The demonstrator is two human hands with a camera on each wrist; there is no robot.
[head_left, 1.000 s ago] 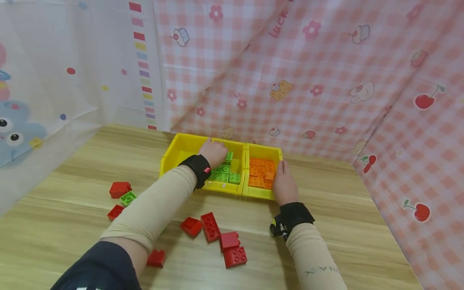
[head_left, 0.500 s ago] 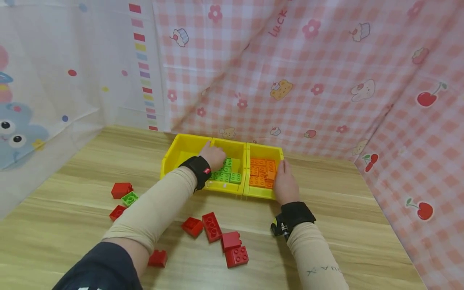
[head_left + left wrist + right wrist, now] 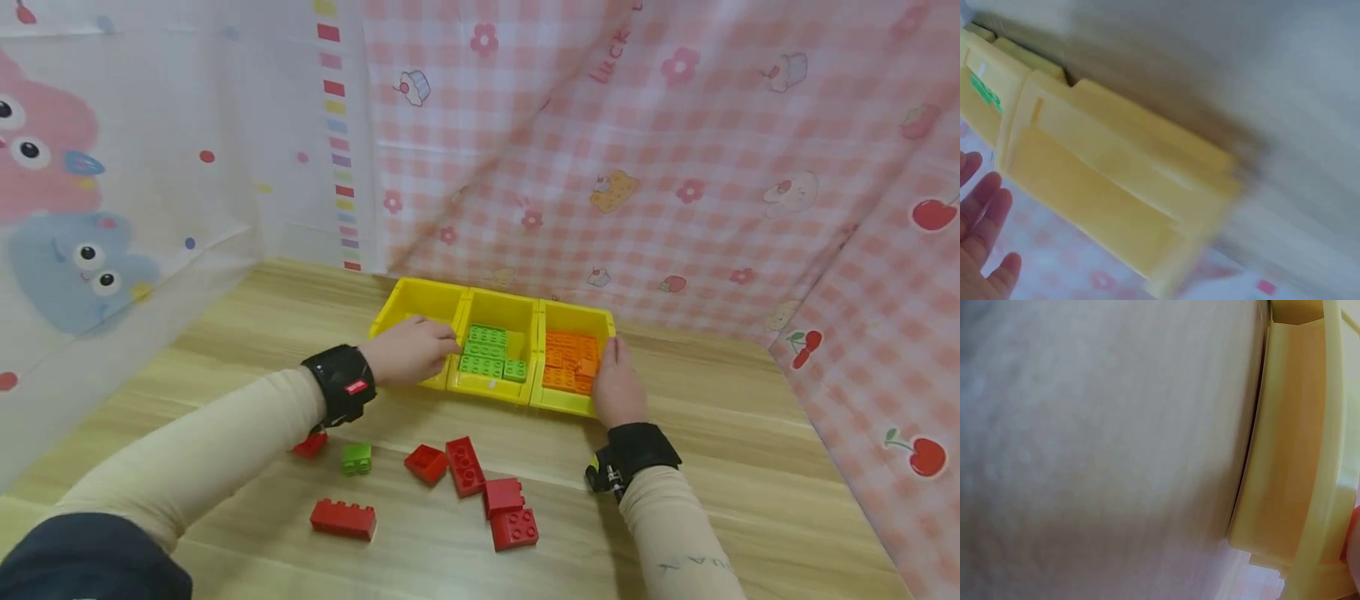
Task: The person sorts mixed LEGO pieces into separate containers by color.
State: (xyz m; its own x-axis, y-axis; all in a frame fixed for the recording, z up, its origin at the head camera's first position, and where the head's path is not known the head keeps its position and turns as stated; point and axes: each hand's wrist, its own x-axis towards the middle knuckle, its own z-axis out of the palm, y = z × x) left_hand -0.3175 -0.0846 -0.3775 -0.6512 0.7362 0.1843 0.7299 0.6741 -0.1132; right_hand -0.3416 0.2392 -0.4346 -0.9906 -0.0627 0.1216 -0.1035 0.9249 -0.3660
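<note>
My left hand (image 3: 414,350) hovers over the left yellow bin (image 3: 431,292), its fingers relaxed and apart. Nothing sits between the fingers (image 3: 988,219) in the left wrist view. Beside it, the middle bin (image 3: 491,390) holds several green bricks (image 3: 483,352), laid flat together. My right hand (image 3: 621,383) grips the right side wall of the right bin (image 3: 562,402), which contains orange bricks (image 3: 570,358). Only a sliver of that hand shows at the edge of the right wrist view.
Loose on the wooden table lie a green brick (image 3: 357,458), a long red brick (image 3: 343,519) and several other red bricks (image 3: 465,467). Another red brick (image 3: 309,444) is partly hidden by my left forearm. A pink checked cloth (image 3: 525,167) hangs behind the bins.
My left hand has lifted away from the green bricks and drawn back left. Its arm now uncovers a loose green brick and the long red brick. The head view has shifted slightly left.
</note>
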